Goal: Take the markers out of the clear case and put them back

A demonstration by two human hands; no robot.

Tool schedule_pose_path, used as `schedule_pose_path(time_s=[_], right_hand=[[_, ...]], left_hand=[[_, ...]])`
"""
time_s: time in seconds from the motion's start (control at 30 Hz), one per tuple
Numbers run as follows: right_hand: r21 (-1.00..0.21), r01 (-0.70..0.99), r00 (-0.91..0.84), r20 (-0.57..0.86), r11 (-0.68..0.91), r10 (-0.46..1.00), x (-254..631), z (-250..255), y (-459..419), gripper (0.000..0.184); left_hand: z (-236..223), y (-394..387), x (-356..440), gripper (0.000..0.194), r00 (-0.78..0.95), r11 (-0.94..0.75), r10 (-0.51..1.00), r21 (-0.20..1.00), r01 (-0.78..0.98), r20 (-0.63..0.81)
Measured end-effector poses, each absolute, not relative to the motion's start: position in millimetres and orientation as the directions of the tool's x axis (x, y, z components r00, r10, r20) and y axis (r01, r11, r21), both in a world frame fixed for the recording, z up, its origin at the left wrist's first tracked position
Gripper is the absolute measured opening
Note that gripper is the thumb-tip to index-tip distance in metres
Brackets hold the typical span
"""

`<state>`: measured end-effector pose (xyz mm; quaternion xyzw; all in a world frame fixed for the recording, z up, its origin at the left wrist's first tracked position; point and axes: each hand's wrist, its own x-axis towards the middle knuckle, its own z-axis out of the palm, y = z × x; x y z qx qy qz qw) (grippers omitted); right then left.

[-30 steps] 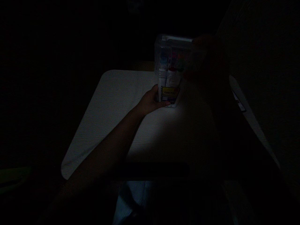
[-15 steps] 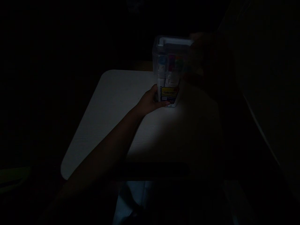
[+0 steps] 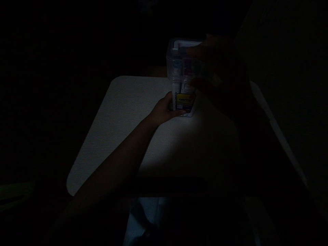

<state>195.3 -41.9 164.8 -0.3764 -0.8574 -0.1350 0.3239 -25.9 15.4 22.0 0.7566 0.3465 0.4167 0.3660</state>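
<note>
In the dim head view, a clear plastic marker case point(image 3: 176, 85) stands upright near the far edge of the white table point(image 3: 123, 112). Coloured marker ends show through its upper part, and a yellow and dark label point(image 3: 185, 99) is on its lower front. My left hand point(image 3: 164, 109) grips the case low down, the thumb lying across the bottom of the label. Dark in shadow, my right hand point(image 3: 217, 68) is at the upper right of the case, thumb and fingers spread apart beside the lid point(image 3: 173, 54). Whether it touches the lid I cannot tell.
Most of the surroundings are black. My right arm's side of the table lies in deep shadow. A pale blue patch point(image 3: 146, 215) shows below the near table edge, and a greenish object point(image 3: 15, 191) is at the far left.
My right hand has shifted left, its fingers now covering more of the case's upper right. The left hand and case stay in place. The picture has grown slightly darker.
</note>
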Motion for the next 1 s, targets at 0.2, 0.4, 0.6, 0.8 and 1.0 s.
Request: schedule_pose_path(time_s=[0.2, 0.4, 0.6, 0.8, 1.0], right_hand=[[0.027, 0.699, -0.56, 0.643, 0.715, 0.523, 205, 166, -39, 0.062], [0.017, 0.724, -0.544, 0.628, 0.689, 0.556, 202, 164, -41, 0.066], [0.0, 0.839, -0.394, 0.689, 0.545, 0.608, 177, 159, -59, 0.072], [0.064, 0.851, -0.386, 0.749, 0.521, 0.539, 163, 151, -63, 0.066], [0.007, 0.909, -0.26, 0.791, 0.417, 0.554, 153, 145, -67, 0.072]], left_hand=[[23, 14, -27, 0.096, 0.423, -0.49, 0.825, 0.847, 0.206, 0.374], [25, 13, -27, 0.098, 0.417, -0.484, 0.832, 0.845, 0.225, 0.365], [25, 14, -27, 0.099, 0.422, -0.476, 0.835, 0.849, 0.231, 0.353], [23, 15, -28, 0.091, 0.424, -0.53, 0.81, 0.815, 0.234, 0.405], [22, 17, -27, 0.093, 0.409, -0.521, 0.825, 0.806, 0.28, 0.391]])
